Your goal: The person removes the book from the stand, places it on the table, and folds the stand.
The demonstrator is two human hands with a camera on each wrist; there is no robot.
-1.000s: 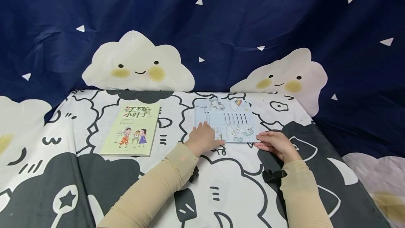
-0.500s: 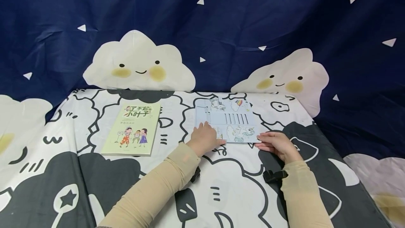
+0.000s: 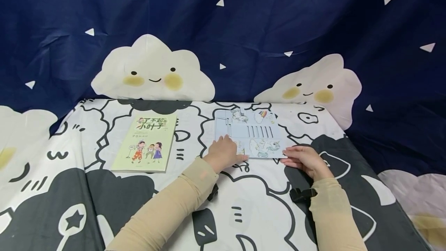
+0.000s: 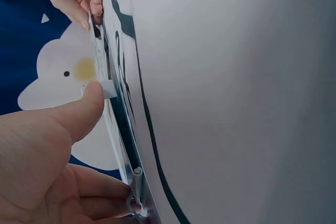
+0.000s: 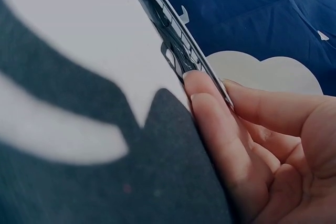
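Note:
A light blue book stand (image 3: 240, 130) with unicorn and rainbow pictures and several dark slots lies folded flat on the cloth in the head view. My left hand (image 3: 223, 154) holds its left part, thumb along the near edge and fingers bent over the top. In the left wrist view the thumb (image 4: 93, 98) presses by a small pale tab (image 4: 109, 88), and the fingertips reach a wire clip (image 4: 137, 182). My right hand (image 3: 304, 160) pinches the near right corner between thumb and fingers. In the right wrist view the fingers (image 5: 202, 95) are tucked under the stand's edge.
A pale green book (image 3: 144, 142) with cartoon children lies to the left of the stand. A black and white patterned cloth (image 3: 251, 196) covers the table. Behind it hangs a dark blue curtain (image 3: 244, 30) with clouds and triangles.

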